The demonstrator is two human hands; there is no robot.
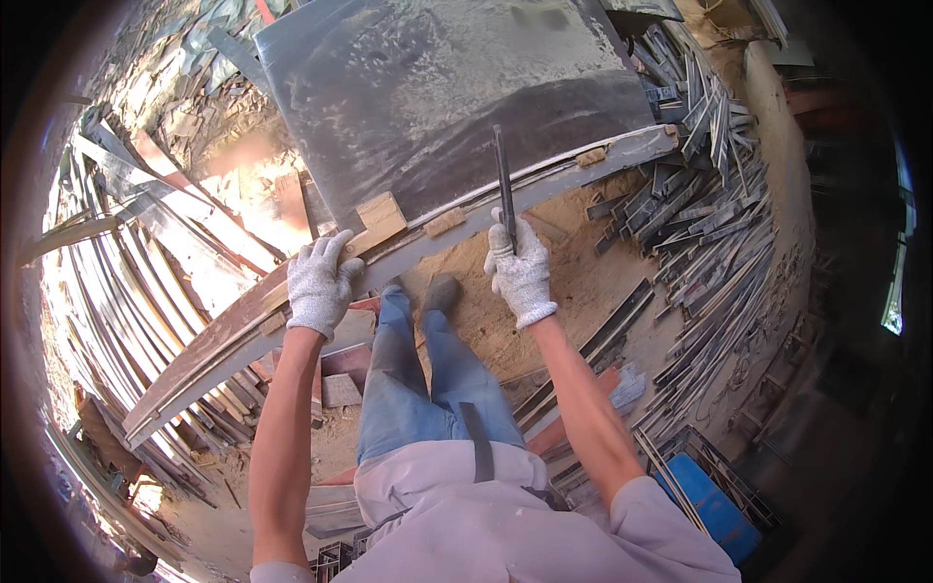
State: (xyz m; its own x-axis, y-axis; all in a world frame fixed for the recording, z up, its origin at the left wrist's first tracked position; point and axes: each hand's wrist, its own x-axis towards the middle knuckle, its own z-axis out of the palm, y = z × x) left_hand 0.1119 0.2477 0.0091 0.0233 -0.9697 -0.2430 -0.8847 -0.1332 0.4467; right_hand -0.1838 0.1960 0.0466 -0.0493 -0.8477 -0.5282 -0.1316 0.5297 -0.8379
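Observation:
A long beam point(423, 251), grey along its side and brownish at the left end, crosses in front of me. My left hand point(324, 282), in a pale knit glove, is closed over its upper edge, fingertips bent onto the wood. Just beyond it a small wooden block point(380, 218) rests at the beam's edge. In another knit glove, my right hand point(520, 267) grips the lower end of a dark slim bar point(502, 175), which points up and away from me. Past the beam lies a large, dusty dark panel point(437, 92).
Stacked dark metal-looking strips point(680, 223) lie to the right. Long slats point(146, 301) are piled on the left, with scattered scraps point(185, 117) behind. Sandy ground point(486, 335) shows around my boots. A blue container point(709, 510) stands at lower right.

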